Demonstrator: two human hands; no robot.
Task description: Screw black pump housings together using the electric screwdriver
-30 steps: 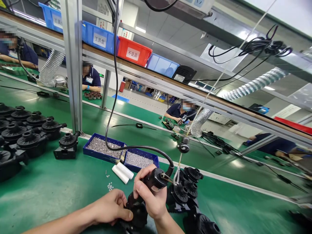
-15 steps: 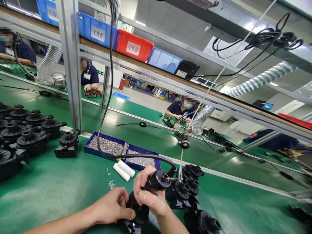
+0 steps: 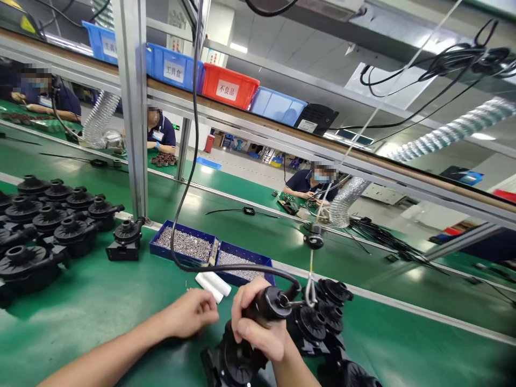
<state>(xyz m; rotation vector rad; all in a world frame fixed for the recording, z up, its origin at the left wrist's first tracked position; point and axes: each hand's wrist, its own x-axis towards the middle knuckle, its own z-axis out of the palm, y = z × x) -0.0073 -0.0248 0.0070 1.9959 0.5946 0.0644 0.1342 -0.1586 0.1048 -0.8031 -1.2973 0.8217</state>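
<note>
The right hand [image 3: 258, 328] grasps the black electric screwdriver [image 3: 268, 306], held over the black pump housing [image 3: 237, 360] at the near edge of the green counter [image 3: 100, 306]. The left hand [image 3: 191, 312] hovers with fingers curled, pinched near the white rolls [image 3: 213, 284], just left of the screwdriver. Blue screw trays [image 3: 185, 244] lie beyond. Assembled pumps [image 3: 52, 226] stand far left.

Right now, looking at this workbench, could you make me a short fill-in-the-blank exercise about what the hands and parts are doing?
1. The right hand grips a black ____ hung from a cord.
2. The left hand hovers beside two ____ rolls.
3. The blue trays hold small metal ____.
4. On the shelf, the bin between blue ones is ____.

Missing words: screwdriver; white; screws; red
</note>
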